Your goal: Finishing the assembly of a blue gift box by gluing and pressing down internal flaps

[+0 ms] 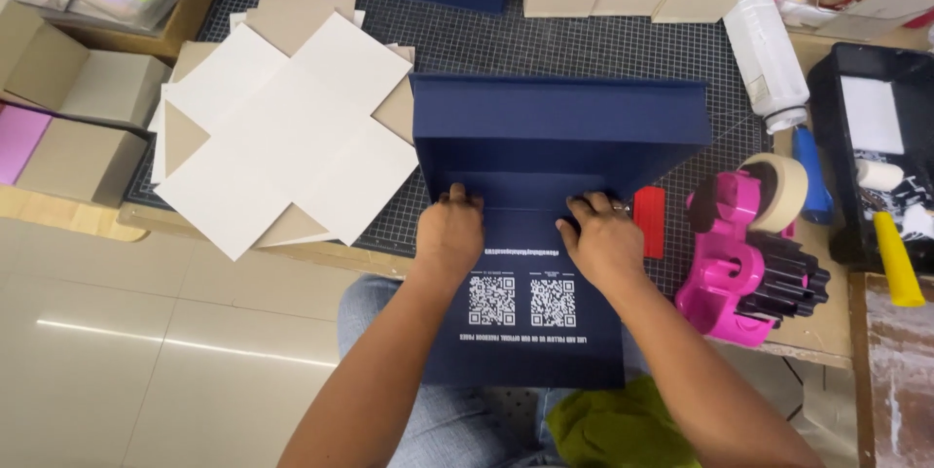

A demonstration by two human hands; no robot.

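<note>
Both of your hands press flat on the dark blue box (559, 137) in the middle of the frame. Your left hand (449, 234) and your right hand (601, 239) lie side by side, fingers bent down on the fold where the box wall meets its flap (525, 332). They push on it; they do not close around it. The flap hangs off the table edge over your lap, with white print and two square codes on it.

Just right of your right hand lies a small red tool (649, 222). Further right sits a pink tape holder (725, 264) with a roll of tape (783, 191). To the left lies a pile of white cross-shaped cards (282, 127) on the cutting mat (584, 50).
</note>
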